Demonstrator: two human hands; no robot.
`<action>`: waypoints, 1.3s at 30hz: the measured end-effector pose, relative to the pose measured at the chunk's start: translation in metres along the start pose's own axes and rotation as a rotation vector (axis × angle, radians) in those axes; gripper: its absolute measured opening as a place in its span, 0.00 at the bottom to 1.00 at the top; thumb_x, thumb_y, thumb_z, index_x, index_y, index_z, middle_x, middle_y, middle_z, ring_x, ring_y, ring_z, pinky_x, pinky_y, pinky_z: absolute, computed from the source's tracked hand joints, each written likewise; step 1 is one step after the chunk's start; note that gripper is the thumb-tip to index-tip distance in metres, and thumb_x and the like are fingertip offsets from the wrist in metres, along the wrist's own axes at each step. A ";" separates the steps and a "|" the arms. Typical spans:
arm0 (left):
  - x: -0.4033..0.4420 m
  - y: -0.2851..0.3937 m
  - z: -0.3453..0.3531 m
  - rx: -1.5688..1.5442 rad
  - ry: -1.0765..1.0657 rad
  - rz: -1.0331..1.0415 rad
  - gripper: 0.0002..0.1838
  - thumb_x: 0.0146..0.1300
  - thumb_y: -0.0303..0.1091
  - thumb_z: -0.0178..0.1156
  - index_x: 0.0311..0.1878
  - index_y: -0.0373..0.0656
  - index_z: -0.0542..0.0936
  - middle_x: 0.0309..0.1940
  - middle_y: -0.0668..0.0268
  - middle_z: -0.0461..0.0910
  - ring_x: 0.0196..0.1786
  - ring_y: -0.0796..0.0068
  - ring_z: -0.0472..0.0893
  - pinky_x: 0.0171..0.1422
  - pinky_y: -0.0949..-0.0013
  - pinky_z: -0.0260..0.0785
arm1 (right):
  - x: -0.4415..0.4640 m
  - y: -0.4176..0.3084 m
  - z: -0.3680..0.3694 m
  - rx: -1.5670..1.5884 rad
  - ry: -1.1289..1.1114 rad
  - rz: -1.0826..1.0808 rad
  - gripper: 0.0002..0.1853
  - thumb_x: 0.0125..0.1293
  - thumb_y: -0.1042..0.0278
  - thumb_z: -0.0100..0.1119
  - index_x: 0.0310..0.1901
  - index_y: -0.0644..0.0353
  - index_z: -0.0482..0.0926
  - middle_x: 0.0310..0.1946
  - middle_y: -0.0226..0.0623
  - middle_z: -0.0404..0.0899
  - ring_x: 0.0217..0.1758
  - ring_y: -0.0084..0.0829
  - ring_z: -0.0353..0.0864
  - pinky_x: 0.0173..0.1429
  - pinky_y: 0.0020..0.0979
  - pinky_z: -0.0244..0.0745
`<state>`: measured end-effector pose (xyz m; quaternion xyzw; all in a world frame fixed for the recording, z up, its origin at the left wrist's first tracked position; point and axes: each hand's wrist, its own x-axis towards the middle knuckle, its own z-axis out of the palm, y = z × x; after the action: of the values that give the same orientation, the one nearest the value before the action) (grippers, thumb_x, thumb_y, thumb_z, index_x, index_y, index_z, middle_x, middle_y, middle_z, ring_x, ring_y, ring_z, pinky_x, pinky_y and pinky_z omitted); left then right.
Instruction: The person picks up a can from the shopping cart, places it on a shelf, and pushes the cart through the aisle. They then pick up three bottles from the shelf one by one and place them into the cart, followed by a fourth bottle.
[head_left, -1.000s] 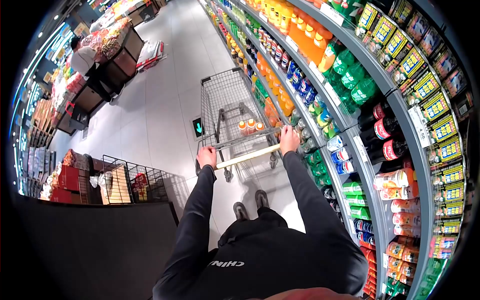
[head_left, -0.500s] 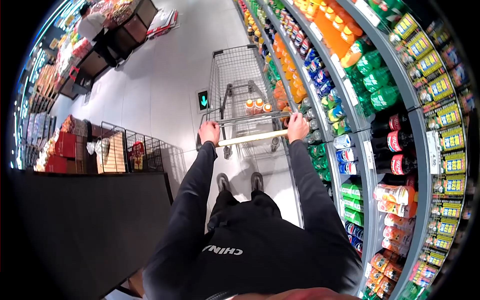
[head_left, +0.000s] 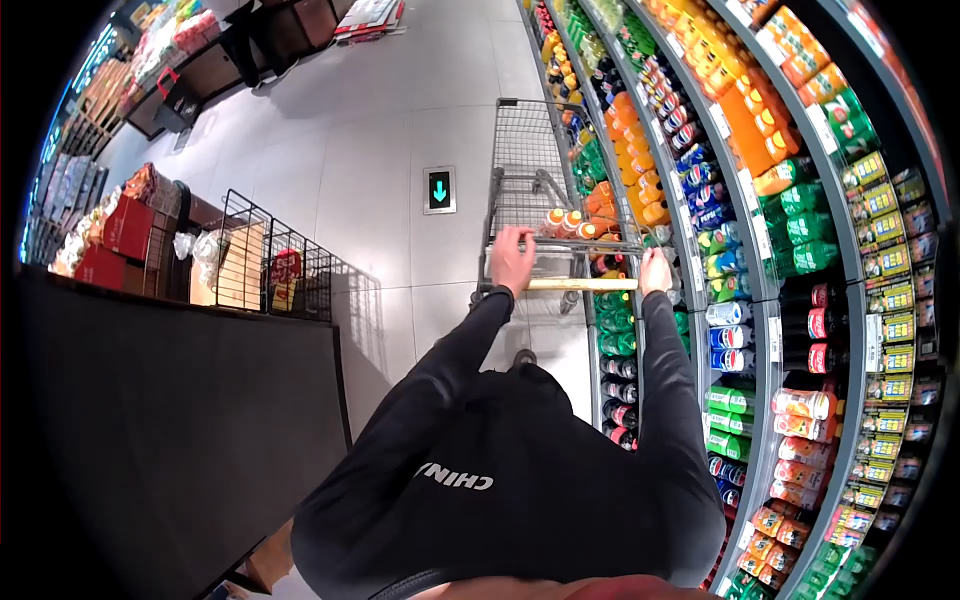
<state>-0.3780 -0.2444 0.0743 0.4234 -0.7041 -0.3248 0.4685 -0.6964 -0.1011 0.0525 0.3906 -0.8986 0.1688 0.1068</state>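
A wire shopping cart [head_left: 527,150] stands in front of me, its pale handle bar [head_left: 580,284] running crosswise. My right hand [head_left: 656,272] is closed around the right end of the cart's frame by the handle. Over the left end, my left hand [head_left: 513,260] is lifted off the bar with its fingers apart and nothing in it. Orange-capped bottles [head_left: 572,222] stand together in the cart, near the handle side.
Shelves of drinks [head_left: 715,180] line the right, close beside the cart. At left are a dark counter [head_left: 180,390] and a black wire basket rack [head_left: 300,275]. A person [head_left: 245,45] stands by a display at the upper left. A green arrow sign [head_left: 439,191] is set in the floor.
My left hand has come off the handle and opened. The cart now appears further right, nearer the shelves, and my right hand stays on it. The view has shifted.
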 end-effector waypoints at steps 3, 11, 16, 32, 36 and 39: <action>-0.021 0.017 -0.029 -0.250 -0.069 -0.140 0.06 0.72 0.31 0.59 0.44 0.39 0.81 0.38 0.62 0.78 0.40 0.67 0.78 0.47 0.68 0.70 | -0.032 -0.065 0.009 0.294 0.078 0.059 0.16 0.77 0.58 0.50 0.39 0.63 0.79 0.34 0.58 0.82 0.39 0.59 0.82 0.43 0.53 0.75; -0.190 -0.192 -0.159 -0.529 -0.525 -0.925 0.12 0.76 0.36 0.57 0.53 0.40 0.83 0.41 0.66 0.85 0.41 0.78 0.82 0.46 0.71 0.77 | -0.206 -0.308 -0.020 0.833 -0.292 -0.006 0.09 0.74 0.64 0.58 0.41 0.60 0.80 0.27 0.42 0.80 0.29 0.37 0.80 0.35 0.37 0.74; -0.261 -0.306 -0.239 -0.546 0.084 -1.275 0.16 0.73 0.38 0.58 0.58 0.43 0.80 0.42 0.66 0.83 0.41 0.73 0.83 0.43 0.72 0.76 | -0.261 -0.365 0.024 0.728 -0.815 -0.832 0.12 0.71 0.57 0.56 0.37 0.57 0.80 0.27 0.46 0.80 0.30 0.51 0.81 0.35 0.47 0.75; -0.214 -0.368 -0.309 0.470 -0.867 -0.760 0.26 0.70 0.45 0.58 0.69 0.46 0.74 0.54 0.54 0.85 0.52 0.53 0.85 0.53 0.53 0.78 | -0.176 -0.414 0.279 0.668 -1.361 0.202 0.17 0.68 0.62 0.48 0.38 0.66 0.83 0.25 0.41 0.87 0.22 0.33 0.85 0.26 0.37 0.78; -0.124 -0.388 -0.327 0.587 -0.983 -0.832 0.28 0.65 0.45 0.63 0.66 0.45 0.76 0.47 0.56 0.87 0.49 0.57 0.86 0.55 0.53 0.77 | -0.133 -0.460 0.278 0.780 -1.391 0.164 0.17 0.69 0.62 0.51 0.41 0.69 0.82 0.26 0.45 0.86 0.22 0.35 0.84 0.28 0.36 0.79; -0.058 -0.409 -0.322 0.669 -0.808 -0.608 0.25 0.66 0.44 0.63 0.62 0.44 0.78 0.42 0.57 0.87 0.43 0.61 0.87 0.47 0.57 0.79 | -0.112 -0.476 0.293 0.941 -1.439 0.206 0.16 0.69 0.62 0.51 0.42 0.69 0.82 0.27 0.44 0.85 0.21 0.34 0.83 0.26 0.34 0.78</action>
<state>0.0546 -0.3877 -0.1846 0.5729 -0.7378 -0.3402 -0.1082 -0.2872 -0.4437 -0.1487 0.3226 -0.6155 0.2440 -0.6765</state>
